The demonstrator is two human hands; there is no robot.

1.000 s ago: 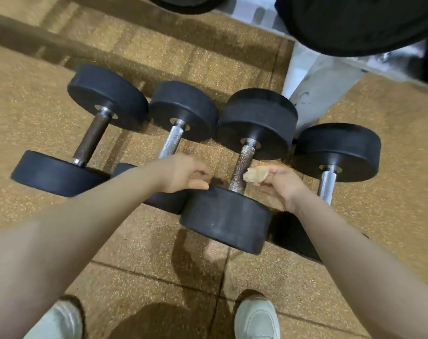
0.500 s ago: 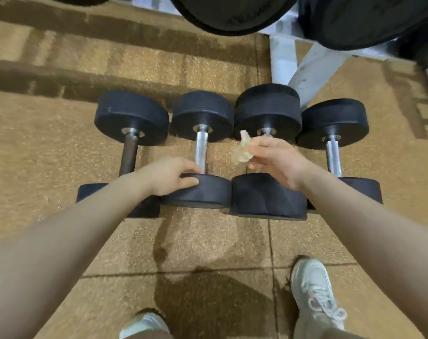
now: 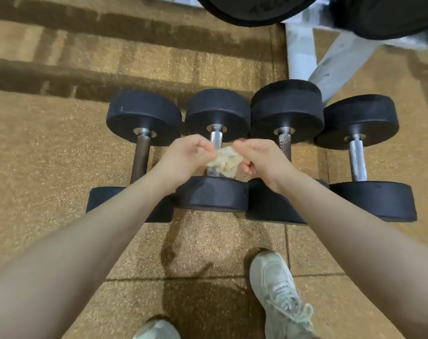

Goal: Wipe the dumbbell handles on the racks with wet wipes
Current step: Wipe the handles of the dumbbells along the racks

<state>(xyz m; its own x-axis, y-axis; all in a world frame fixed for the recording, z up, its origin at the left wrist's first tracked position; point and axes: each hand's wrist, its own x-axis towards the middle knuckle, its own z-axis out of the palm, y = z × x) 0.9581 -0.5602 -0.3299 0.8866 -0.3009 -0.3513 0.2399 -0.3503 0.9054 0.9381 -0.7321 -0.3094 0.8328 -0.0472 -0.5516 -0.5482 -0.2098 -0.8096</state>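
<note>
Both hands, left hand (image 3: pixel 187 155) and right hand (image 3: pixel 263 157), pinch the wet wipe (image 3: pixel 226 161) between them above a dumbbell handle (image 3: pixel 216 139).

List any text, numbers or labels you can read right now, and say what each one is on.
Black rubber weight at the top edge: faint raised lettering, too blurred to read.
The four dumbbells, the wet wipe and the shoe: no readable text or numbers.

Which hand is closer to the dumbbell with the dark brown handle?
Left. The left hand sits just right of the dark brown handle, gripping the wipe. The right hand grips the wipe's other side, farther right, beyond the next dumbbell's handle.
</note>
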